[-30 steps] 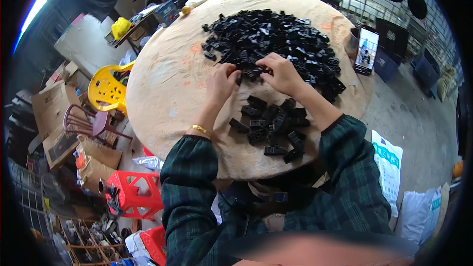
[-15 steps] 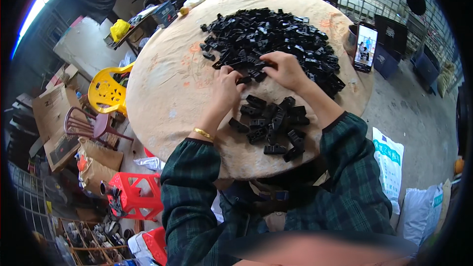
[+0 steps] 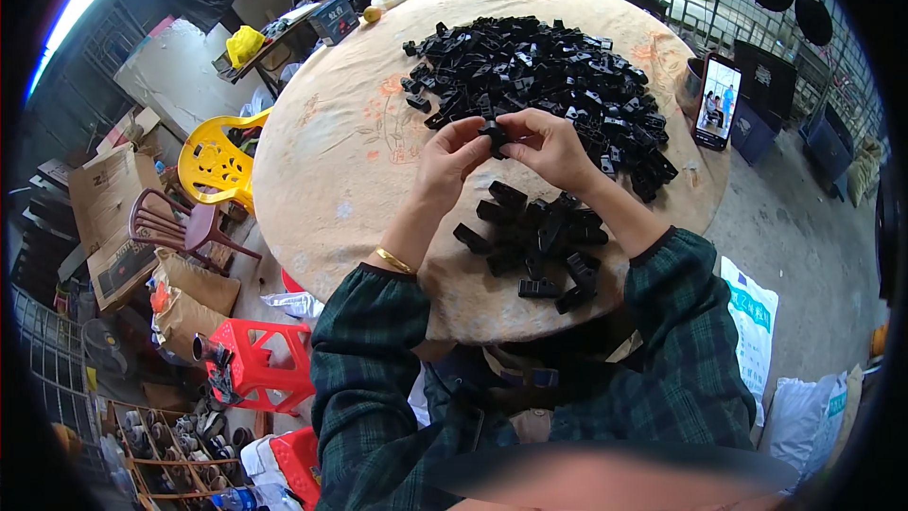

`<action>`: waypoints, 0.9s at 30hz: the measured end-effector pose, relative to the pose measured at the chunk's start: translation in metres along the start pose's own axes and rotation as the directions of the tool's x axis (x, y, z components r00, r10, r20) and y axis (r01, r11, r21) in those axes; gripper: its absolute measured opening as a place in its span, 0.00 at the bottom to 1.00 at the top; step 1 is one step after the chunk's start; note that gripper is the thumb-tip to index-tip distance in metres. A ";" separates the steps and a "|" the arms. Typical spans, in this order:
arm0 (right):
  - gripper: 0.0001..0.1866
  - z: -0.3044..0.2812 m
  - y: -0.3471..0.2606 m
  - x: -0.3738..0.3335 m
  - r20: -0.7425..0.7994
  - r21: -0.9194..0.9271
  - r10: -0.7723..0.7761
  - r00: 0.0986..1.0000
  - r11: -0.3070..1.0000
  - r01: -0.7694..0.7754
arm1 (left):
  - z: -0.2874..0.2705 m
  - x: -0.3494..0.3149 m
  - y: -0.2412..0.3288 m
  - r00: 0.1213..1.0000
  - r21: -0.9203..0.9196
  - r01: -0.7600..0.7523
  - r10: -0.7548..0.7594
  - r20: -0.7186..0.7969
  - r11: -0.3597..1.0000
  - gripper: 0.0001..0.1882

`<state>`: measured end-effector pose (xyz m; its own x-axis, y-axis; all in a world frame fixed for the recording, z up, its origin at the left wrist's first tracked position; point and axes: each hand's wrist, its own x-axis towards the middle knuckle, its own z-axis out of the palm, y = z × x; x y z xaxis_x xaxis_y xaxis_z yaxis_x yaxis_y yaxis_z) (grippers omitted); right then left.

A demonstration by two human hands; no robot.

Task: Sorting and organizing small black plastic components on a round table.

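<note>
Between my two hands, a small black plastic part is pinched at the near edge of a large heap of black plastic parts. My left hand, a gold bracelet on its wrist, grips the part's left side with thumb and fingers. From the right, my right hand closes its thumb and fingertips on the same part. The fingers hide much of its shape. Closer to me, a smaller group of similar black parts lies between my forearms. Both heaps rest on a round table with a beige flowered cloth.
A phone with a lit screen stands at the table's right edge, beside a dark cup. To the left are a yellow chair, a maroon chair and a red stool. White sacks stand at lower right.
Both hands have come together from the heap's edge and now hold one black part between them. The whole view has shifted slightly to the right.
</note>
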<state>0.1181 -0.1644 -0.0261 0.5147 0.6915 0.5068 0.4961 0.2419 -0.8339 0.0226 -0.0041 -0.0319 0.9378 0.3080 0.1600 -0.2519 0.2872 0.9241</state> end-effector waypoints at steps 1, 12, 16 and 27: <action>0.17 0.001 -0.001 0.000 -0.016 0.007 0.014 1.000 1.000 -0.014 | 0.001 -0.002 0.000 0.999 -0.076 0.050 -0.051 -0.001 0.996 0.18; 0.17 0.003 -0.014 0.001 -0.051 0.187 0.174 0.983 0.969 -0.162 | 0.015 -0.009 0.007 0.989 0.182 -0.139 0.144 -0.016 0.973 0.16; 0.17 0.004 -0.008 -0.001 -0.155 -0.026 -0.120 0.981 0.993 0.117 | 0.020 -0.011 0.009 0.986 0.162 -0.168 0.169 0.010 0.972 0.16; 0.23 0.016 -0.025 -0.008 -0.048 -0.525 -0.434 0.900 0.777 0.347 | 0.032 -0.018 -0.006 0.993 -0.106 -0.094 0.085 -0.082 0.990 0.16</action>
<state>0.0905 -0.1651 -0.0126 0.2816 0.4842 0.8284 0.9311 0.0706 -0.3578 0.0146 -0.0408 -0.0294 0.8904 0.4043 0.2092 -0.3624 0.3514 0.8632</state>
